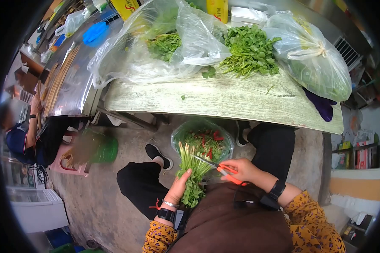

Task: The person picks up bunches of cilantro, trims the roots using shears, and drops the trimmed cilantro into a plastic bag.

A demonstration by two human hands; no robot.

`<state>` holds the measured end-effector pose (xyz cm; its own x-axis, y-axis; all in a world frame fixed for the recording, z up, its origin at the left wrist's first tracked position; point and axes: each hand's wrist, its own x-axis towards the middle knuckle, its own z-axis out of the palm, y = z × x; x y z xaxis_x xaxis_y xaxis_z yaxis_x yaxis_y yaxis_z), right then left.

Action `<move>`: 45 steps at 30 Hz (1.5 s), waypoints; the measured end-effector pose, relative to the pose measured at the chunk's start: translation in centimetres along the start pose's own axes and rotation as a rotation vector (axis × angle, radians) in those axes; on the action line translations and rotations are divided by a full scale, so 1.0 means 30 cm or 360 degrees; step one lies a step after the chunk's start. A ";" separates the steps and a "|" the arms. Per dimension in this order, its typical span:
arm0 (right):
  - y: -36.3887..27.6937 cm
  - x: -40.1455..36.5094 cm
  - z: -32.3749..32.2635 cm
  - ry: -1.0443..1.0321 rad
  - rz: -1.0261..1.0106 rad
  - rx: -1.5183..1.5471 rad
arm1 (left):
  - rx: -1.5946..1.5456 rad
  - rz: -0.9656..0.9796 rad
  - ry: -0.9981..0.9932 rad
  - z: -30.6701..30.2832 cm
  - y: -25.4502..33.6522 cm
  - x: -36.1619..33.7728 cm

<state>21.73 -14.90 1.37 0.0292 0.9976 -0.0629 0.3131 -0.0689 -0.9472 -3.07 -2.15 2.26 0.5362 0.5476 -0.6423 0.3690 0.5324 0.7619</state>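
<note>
My left hand (178, 187) is wrapped round a bunch of cilantro (193, 185), leaves hanging down and pale stems pointing up. My right hand (240, 168) holds scissors (229, 169) with orange handles; their blades reach left to the stem ends. Just beyond the bunch, on the floor, stands a bin (177, 135) lined with a clear bag, holding green scraps and red pieces.
On the wooden table (164, 97) lie a cilantro pile (251, 50), an open plastic bag (122, 63) with greens, a tied full bag (312, 59) and a purple cloth (321, 105). A co-worker (21, 139) sits at the left near a green bucket (107, 148).
</note>
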 end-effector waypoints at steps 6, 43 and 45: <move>-0.039 -0.016 -0.030 -0.0086 0.0327 0.0004 | 0.0048 0.0152 0.0020 0.002 -0.016 0.010; -0.174 0.005 -0.111 -0.0241 0.0409 -0.0332 | 0.0130 0.0201 -0.0018 0.025 0.015 -0.009; -0.165 0.025 -0.092 -0.0275 0.0435 -0.0162 | 0.0133 0.0199 -0.0103 0.031 0.004 0.001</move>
<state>22.84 -13.85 6.87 -0.0335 0.9281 -0.3709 0.4091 -0.3258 -0.8523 -2.30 -2.66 2.41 0.6288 0.5618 -0.5376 0.3571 0.4056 0.8414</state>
